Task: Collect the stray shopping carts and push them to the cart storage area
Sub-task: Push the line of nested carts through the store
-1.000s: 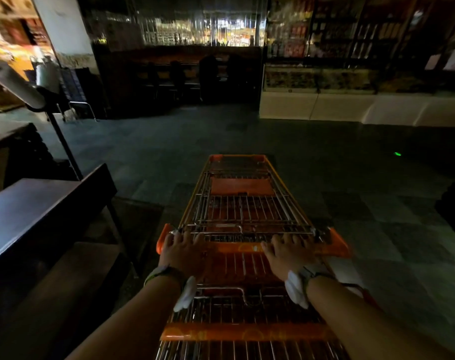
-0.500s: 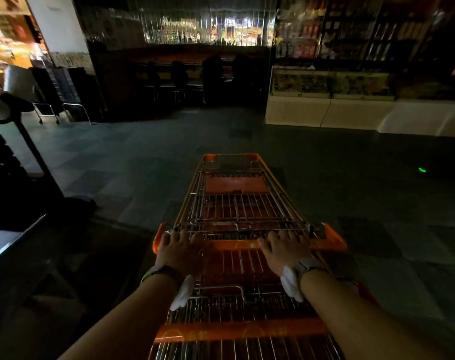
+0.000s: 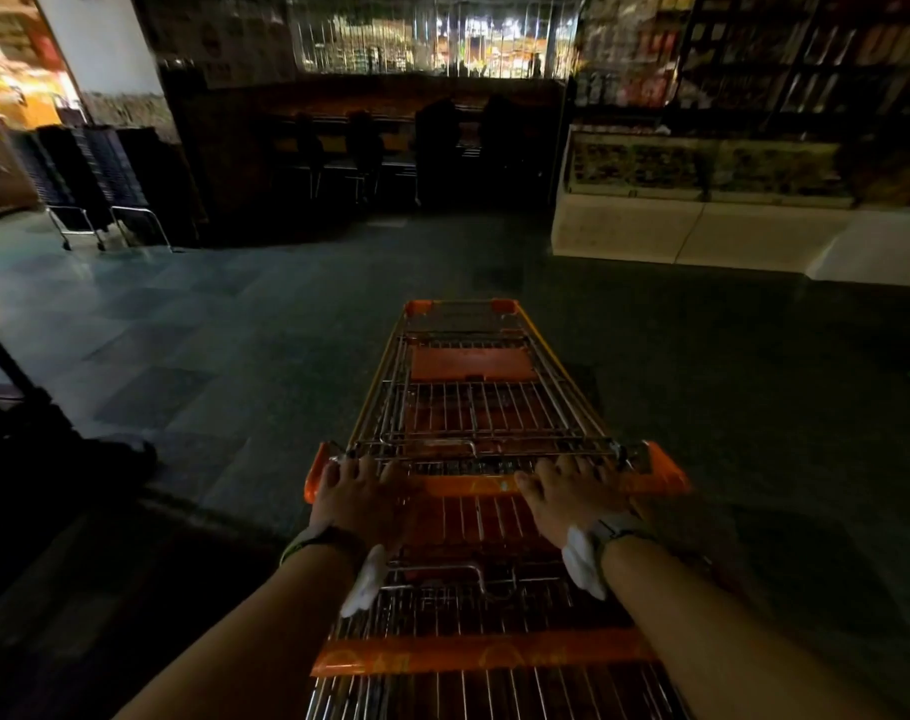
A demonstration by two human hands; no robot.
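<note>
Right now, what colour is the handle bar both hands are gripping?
Orange, a plastic handle bar on the wire shopping cart; the head view shows it.

Two nested carts [image 3: 473, 407] stand mid-floor, with stacked baskets [image 3: 86, 168] far left, stools [image 3: 369, 148] straight ahead, and a display case [image 3: 702, 168] to the right.

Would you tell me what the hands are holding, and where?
Both hands, left and right, grip the cart's orange handle bar, one near each end.

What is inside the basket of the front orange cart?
The front orange cart appears to hold no goods: only its wire grid and an orange flap show. The floor beneath is too dark to judge. Left hand and right hand grip its handle.
</note>
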